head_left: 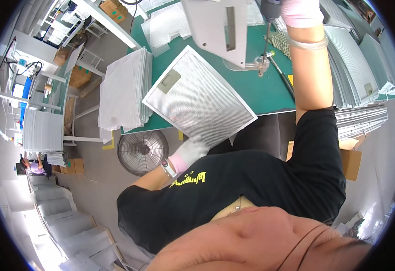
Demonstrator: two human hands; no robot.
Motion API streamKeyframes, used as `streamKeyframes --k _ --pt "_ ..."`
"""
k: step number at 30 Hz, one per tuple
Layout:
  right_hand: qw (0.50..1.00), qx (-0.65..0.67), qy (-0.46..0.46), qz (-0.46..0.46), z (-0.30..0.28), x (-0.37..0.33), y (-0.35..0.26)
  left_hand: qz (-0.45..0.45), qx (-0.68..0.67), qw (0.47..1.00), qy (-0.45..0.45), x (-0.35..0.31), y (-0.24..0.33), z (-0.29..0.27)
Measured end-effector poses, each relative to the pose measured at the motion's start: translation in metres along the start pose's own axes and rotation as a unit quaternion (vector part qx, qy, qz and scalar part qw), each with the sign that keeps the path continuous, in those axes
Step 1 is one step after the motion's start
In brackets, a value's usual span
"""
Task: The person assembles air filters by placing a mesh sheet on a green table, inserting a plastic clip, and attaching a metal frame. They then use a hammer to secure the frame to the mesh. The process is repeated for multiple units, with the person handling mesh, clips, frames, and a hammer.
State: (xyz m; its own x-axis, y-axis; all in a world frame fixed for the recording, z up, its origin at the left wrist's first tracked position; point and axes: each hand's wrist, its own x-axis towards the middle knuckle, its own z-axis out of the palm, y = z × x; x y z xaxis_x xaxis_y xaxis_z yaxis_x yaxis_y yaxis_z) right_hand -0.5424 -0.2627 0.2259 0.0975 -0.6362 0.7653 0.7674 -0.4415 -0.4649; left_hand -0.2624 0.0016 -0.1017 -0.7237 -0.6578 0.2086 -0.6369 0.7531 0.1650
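A pale rectangular mesh panel (pixel 206 97) in a light frame lies aslant on the green table (pixel 256 97), its near corner jutting past the front edge. A small greyish rectangular patch shows near its left corner. My left hand (pixel 191 152), in a white glove with a pink cuff, is at that near corner, fingers apart and slightly blurred. My right hand (pixel 299 11), gloved with a pink cuff, reaches to the far edge beside a dark spindle tool (pixel 270 10) with a long thin shaft. Its fingers are cut off by the picture's edge.
A grey machine body (pixel 218 31) stands behind the panel, with a clear plastic guard (pixel 261 67). A hammer (pixel 279 74) lies right of it. Stacked mesh sheets (pixel 124 90) are at the left, more panels (pixel 351 63) at the right. A floor fan (pixel 143 152) stands below.
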Motion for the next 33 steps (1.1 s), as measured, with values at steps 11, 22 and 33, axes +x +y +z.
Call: streamKeyframes --k 11,22,33 --pt "0.999 0.030 0.025 0.035 0.019 -0.022 -0.010 -0.267 0.066 0.928 0.250 0.155 -0.018 -0.095" --pt "0.990 0.039 0.065 0.119 0.019 -0.085 -0.012 -0.140 -0.036 0.943 0.299 0.176 0.037 -0.082" --pt "0.993 0.034 0.083 0.078 0.038 -0.087 -0.004 -0.148 -0.019 0.953 0.265 0.165 0.036 -0.077"
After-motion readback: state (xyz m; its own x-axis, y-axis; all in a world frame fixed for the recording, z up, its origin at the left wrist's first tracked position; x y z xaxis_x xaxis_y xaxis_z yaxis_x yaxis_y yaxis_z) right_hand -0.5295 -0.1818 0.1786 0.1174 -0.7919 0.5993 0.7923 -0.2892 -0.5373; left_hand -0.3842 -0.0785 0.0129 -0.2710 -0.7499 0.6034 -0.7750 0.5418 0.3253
